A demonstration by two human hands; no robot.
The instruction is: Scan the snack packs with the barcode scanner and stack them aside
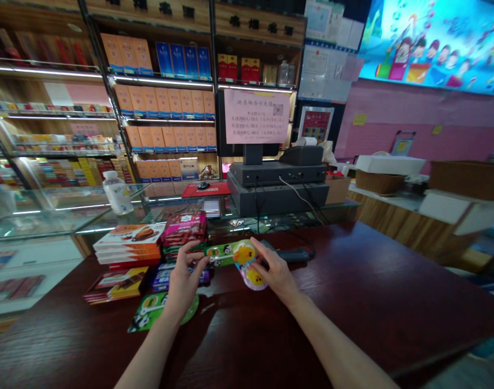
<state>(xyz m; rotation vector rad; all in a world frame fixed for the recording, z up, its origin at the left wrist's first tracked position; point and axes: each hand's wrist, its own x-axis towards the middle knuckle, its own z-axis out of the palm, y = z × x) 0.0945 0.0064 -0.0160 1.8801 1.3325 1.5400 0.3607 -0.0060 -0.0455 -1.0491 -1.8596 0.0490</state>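
Over the dark wooden counter, my right hand (279, 276) has its thumb and fingers closed on two small blister packs. One is a green card pack (226, 254) with a panda print and a yellow chick shape at its right end. Beneath it a pink-and-blue pack (255, 278), also with a yellow chick shape, angles downward. My left hand (184, 278) pinches the green pack's left end between thumb and fingers. Below my left wrist lies another green panda pack (147, 312), partly hidden by the arm.
Chocolate boxes (129, 240), red snack packs (185, 227) and purple packs (160, 278) are stacked left. A dark handheld scanner (291, 255) lies behind my right hand. The cash register (277, 186) and a plastic bottle (117, 193) stand on the glass counter at the back.
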